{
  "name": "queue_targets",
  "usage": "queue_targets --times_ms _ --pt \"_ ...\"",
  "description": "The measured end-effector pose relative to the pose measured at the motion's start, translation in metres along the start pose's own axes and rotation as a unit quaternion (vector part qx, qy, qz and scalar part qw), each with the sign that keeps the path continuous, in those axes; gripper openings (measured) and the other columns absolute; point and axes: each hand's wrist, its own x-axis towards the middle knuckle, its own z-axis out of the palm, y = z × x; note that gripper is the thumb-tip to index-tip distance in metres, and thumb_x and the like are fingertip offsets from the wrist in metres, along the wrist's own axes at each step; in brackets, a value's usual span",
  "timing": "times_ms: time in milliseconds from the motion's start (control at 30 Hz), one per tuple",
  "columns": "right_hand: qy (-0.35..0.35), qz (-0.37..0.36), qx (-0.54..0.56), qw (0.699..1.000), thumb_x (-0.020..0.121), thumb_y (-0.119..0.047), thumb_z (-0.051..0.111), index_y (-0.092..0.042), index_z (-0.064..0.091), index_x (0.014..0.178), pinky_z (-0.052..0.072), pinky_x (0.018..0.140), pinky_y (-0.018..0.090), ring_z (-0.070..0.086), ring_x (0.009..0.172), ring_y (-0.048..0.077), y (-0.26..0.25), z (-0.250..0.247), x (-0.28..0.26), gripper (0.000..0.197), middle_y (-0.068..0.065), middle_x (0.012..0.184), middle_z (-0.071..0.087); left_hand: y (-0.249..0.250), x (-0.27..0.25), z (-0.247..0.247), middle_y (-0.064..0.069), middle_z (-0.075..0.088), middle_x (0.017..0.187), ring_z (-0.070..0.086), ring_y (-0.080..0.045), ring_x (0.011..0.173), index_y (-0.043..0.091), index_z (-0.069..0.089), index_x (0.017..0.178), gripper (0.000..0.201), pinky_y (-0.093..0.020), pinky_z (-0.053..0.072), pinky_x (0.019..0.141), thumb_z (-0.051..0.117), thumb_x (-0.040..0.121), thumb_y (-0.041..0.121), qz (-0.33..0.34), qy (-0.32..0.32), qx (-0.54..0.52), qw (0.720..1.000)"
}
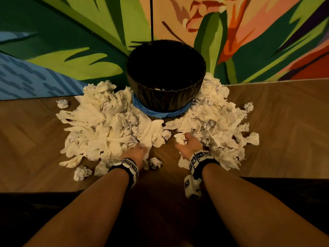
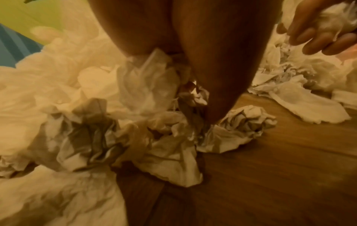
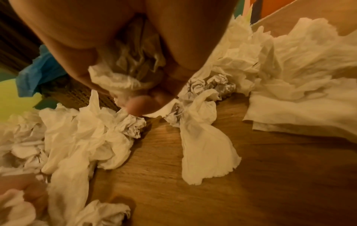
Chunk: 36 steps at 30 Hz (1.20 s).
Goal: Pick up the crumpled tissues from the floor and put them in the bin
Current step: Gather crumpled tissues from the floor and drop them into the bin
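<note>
Wooden floor point(image 1: 284, 139) under heaped crumpled tissues point(image 1: 99, 125) around bin point(image 1: 165, 98)

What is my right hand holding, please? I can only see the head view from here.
Observer: The right wrist view shows the right hand with its fingers curled round a wad of tissue that fills the palm.
Operator: Thank you. Has the left hand got hold of anything?
Observer: Yes. In the left wrist view the left hand pinches a tissue from the top of the pile between thumb and fingers.
Operator: And what is the bin made of under the bag?
Observer: Below the blue bag edge, the bin shows a woven, wicker-like wall near the floor.
</note>
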Motion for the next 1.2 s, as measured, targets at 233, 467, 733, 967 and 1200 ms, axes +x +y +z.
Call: queue_targets --times_ms 233,467,733,967,1200 --pt "0.082 -0.054 0.232 0.968 0.09 -0.002 0.063 -0.033 0.073 0.087 0.053 0.044 0.026 0.065 0.056 0.007 -0.03 -0.033 0.0 0.032 0.001 0.091 0.073 0.014 -0.016 -0.045 0.002 0.052 0.082 0.058 -0.023 0.08 0.016 0.04 0.127 0.043 -0.031 0.041 0.065 0.054 0.093 0.038 0.08 0.171 -0.198 0.962" --pt "0.169 -0.118 0.346 0.915 0.085 -0.048 0.066 -0.013 0.067 0.064 0.037 0.043 0.024 0.051 0.047 0.02 -0.084 -0.086 -0.012 0.041 0.004 0.053 0.057 0.039 -0.041 -0.158 -0.006 0.064 0.08 0.048 -0.007 0.046 0.045 0.048 0.119 0.037 -0.024 0.038 0.044 0.05 0.086 0.029 0.222 0.366 -0.411 0.805" --pt "0.199 -0.237 0.418 0.854 0.073 -0.011 0.046 -0.015 0.045 0.075 0.03 0.051 0.03 0.038 0.058 0.013 -0.151 -0.134 -0.034 0.005 0.002 0.07 0.038 0.039 -0.059 -0.249 -0.001 0.041 0.095 0.042 -0.009 0.066 0.02 0.037 0.113 0.055 -0.019 0.037 0.054 0.047 0.07 -0.012 0.267 0.413 -0.565 0.662" --pt "0.172 -0.232 0.243 0.926 0.088 0.001 0.046 -0.014 0.035 0.14 0.044 0.103 0.041 0.053 0.117 0.028 -0.197 -0.134 -0.023 0.055 0.012 0.134 0.047 0.041 -0.038 -0.263 -0.028 0.043 0.124 0.051 -0.04 0.104 0.009 0.033 0.127 0.054 -0.047 0.048 0.088 0.034 0.079 -0.014 0.125 0.42 -0.525 0.729" --pt "0.221 -0.312 0.069 0.922 0.082 -0.011 0.064 -0.017 0.046 0.137 0.032 0.096 0.018 0.051 0.118 0.028 -0.194 -0.11 -0.01 0.057 0.013 0.131 0.046 0.037 -0.008 -0.257 -0.01 0.057 0.123 0.05 -0.03 0.116 0.02 0.048 0.129 0.04 -0.04 0.041 0.099 0.056 0.09 0.016 0.046 0.428 -0.351 0.831"
